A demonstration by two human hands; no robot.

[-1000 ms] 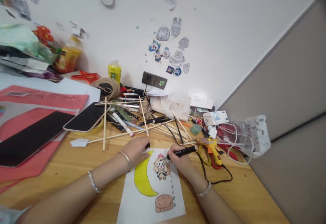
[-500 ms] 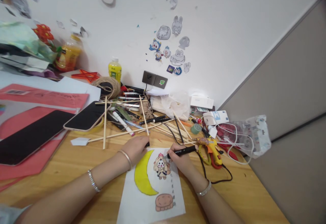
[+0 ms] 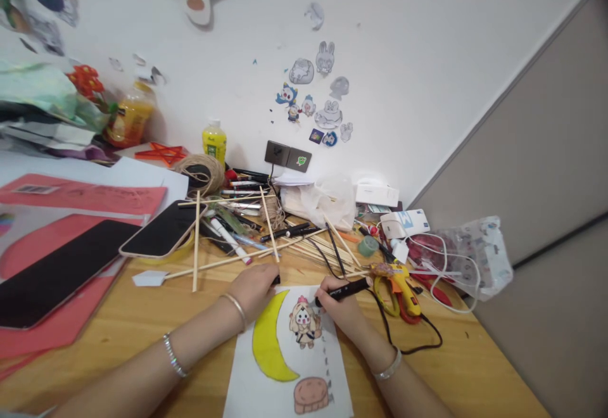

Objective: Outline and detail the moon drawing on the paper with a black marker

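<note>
A white sheet of paper lies on the wooden table, bearing a yellow crescent moon, a small cartoon figure, a brown mooncake-like drawing and a column of handwritten characters. My right hand grips a black marker, its tip close to the figure's upper right side. At the sheet's upper left corner rests my left hand, its fingers curled round a small black piece that looks like the marker's cap.
Thin wooden sticks, markers and twine clutter the table behind my hands. A yellow glue gun with a black cord lies to the right. Phones sit on red packaging at left. Two bottles stand by the wall.
The view has tilted slightly upward, so everything sits lower in the picture. Both hands keep nearly the same places on the paper, the marker still beside the figure.
</note>
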